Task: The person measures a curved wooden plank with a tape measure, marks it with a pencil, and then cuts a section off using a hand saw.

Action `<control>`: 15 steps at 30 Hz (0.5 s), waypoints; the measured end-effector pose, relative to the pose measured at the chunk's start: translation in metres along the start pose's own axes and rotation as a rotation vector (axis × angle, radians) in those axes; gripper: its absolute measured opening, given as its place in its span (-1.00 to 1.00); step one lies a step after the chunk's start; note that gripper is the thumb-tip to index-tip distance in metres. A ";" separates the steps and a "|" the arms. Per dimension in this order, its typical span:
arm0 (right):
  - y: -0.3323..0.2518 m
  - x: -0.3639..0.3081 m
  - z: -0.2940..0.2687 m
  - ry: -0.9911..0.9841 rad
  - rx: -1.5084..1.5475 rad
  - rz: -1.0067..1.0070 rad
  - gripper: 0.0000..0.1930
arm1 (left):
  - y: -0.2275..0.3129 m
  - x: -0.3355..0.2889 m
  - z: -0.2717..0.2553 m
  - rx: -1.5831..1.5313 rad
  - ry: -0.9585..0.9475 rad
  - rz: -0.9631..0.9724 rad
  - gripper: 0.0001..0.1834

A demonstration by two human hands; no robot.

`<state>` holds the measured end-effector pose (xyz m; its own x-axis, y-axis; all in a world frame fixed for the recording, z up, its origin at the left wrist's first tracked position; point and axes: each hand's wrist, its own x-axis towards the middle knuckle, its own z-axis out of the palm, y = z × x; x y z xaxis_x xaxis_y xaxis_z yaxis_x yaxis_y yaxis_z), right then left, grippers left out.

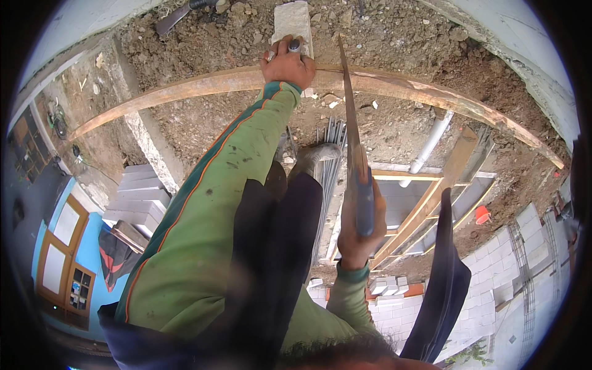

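Note:
A long wooden beam (pixel 185 89) runs across the far side, bowed by the lens. My left hand (pixel 288 66) is closed over the top of it, fingers curled over its far side beside a pale block (pixel 292 21). In my right hand (pixel 362 231) is a handsaw (pixel 354 123), held by its blue handle. Its blade stretches away from me, and the tip end reaches over the beam just right of my left hand. Whether the teeth touch the wood, I cannot tell. Rings show on my left fingers.
Loose soil surrounds the beam. A bundle of steel rods (pixel 332 148) lies by my shoe (pixel 314 159). To the right are a wooden frame (pixel 410 216), a white pipe (pixel 431 143) and an orange container (pixel 482 214). Grey blocks (pixel 139 194) are stacked at left; a bladed tool (pixel 174 18) lies far left.

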<state>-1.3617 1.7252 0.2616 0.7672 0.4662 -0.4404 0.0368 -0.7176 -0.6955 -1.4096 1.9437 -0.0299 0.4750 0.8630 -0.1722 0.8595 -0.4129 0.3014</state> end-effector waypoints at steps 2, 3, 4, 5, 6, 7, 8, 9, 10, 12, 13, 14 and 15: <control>-0.003 0.099 0.051 -0.071 0.122 0.188 -0.47 | 0.008 -0.001 0.001 0.023 -0.081 0.017 -0.46; 0.001 0.104 0.054 -0.069 0.122 0.193 -0.47 | 0.008 0.003 -0.003 0.024 -0.086 0.019 -0.46; 0.008 0.097 0.055 -0.091 0.137 0.128 -0.47 | 0.009 0.000 -0.010 0.018 -0.086 -0.039 -0.47; 0.013 0.085 0.054 -0.114 0.152 0.065 -0.48 | 0.007 -0.006 -0.014 0.014 -0.088 -0.098 -0.49; 0.008 0.046 0.029 -0.094 0.039 0.001 -0.46 | -0.005 -0.007 -0.006 -0.053 -0.011 -0.046 -0.49; 0.000 0.002 -0.002 -0.107 -0.003 0.068 -0.42 | -0.006 0.004 -0.001 -0.041 0.006 -0.062 -0.49; -0.006 -0.040 -0.028 -0.093 0.026 0.020 -0.37 | -0.005 0.008 -0.004 -0.023 0.005 -0.044 -0.49; -0.006 -0.057 -0.035 -0.092 0.131 0.145 -0.35 | 0.001 -0.002 -0.005 -0.025 -0.019 -0.036 -0.49; -0.005 -0.074 -0.040 -0.081 0.236 0.277 -0.34 | -0.002 -0.004 0.002 -0.017 0.025 -0.010 -0.46; 0.009 -0.014 0.005 -0.027 0.115 0.148 -0.40 | 0.001 -0.006 0.005 -0.044 -0.003 0.001 -0.45; 0.005 0.047 0.037 -0.009 0.090 0.091 -0.42 | 0.002 -0.001 0.007 -0.069 -0.034 0.010 -0.43; -0.006 0.089 0.058 -0.016 0.124 0.114 -0.44 | 0.003 -0.002 0.014 -0.045 0.024 0.021 -0.45; -0.017 0.103 0.062 -0.030 0.157 0.127 -0.46 | 0.004 -0.005 0.007 -0.044 0.008 0.013 -0.45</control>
<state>-1.3227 1.8179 0.1928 0.7399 0.3937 -0.5455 -0.1611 -0.6836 -0.7118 -1.4067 1.9358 -0.0347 0.4846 0.8600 -0.1600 0.8438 -0.4114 0.3445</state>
